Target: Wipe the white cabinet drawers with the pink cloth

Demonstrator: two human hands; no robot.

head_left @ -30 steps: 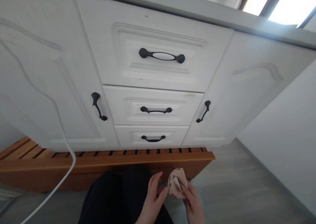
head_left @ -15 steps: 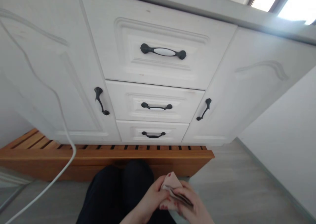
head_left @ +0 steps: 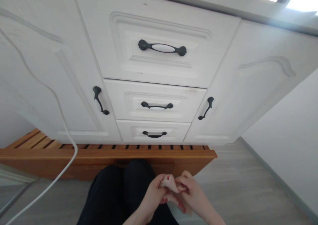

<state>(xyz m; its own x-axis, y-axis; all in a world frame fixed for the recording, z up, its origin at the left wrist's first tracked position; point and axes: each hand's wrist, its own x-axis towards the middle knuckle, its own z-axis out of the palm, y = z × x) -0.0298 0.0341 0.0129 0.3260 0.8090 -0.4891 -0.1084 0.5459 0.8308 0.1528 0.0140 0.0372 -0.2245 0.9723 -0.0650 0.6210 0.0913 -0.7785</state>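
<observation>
Low in the head view, above my lap, I hold a small pale pink cloth piece with red spots [head_left: 171, 184]. It is soft and crumpled, and its exact kind cannot be made out. My left hand [head_left: 154, 194] pinches its left side, thumb on top. On its right side, the bent fingers of my right hand [head_left: 193, 191] grip the fabric. A further spotted part [head_left: 177, 202] hangs below, between the hands. My fingers hide some of the cloth.
In front of my knees [head_left: 124, 185] stands a slatted wooden bed frame [head_left: 149, 154]. White drawers [head_left: 164, 69] and cupboard doors with dark handles rise behind it. A white cable [head_left: 61, 175] runs down the left side. Grey floor [head_left: 231, 182] lies to the right.
The cloth has gone from a flatter, folded shape to a bunched one. My right hand has turned and shifted its grip up along the right side. The view has tilted slightly.
</observation>
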